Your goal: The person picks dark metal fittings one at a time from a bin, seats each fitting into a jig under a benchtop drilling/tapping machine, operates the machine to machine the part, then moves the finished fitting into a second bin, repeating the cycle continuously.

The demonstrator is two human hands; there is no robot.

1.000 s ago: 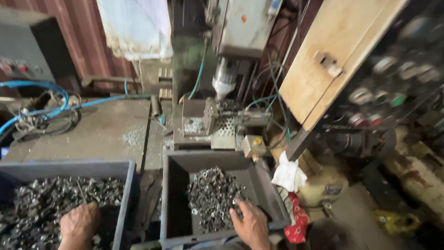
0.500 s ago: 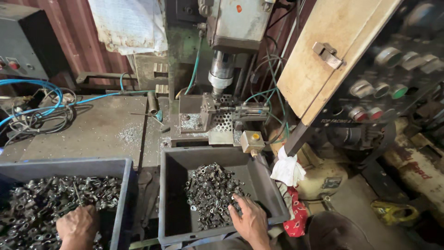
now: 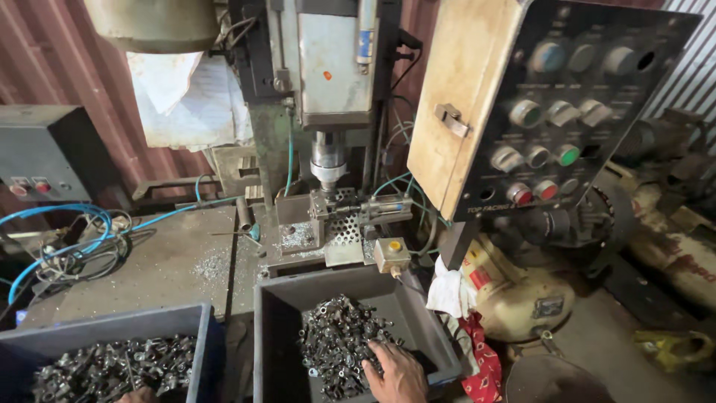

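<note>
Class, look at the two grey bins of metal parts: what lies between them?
In the head view, only a narrow dark gap separates the left bin from the right bin. The right hand rests on the metal parts in the right bin.

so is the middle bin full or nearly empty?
Partly filled: small metal parts heap on the middle bin floor, walls bare above. Right hand rests on the heap.

Your way up from the centre bin [image 3: 280,336] is open at mid-frame; the drill head [image 3: 328,160] and control panel [image 3: 552,104] crowd the upper right.
</note>
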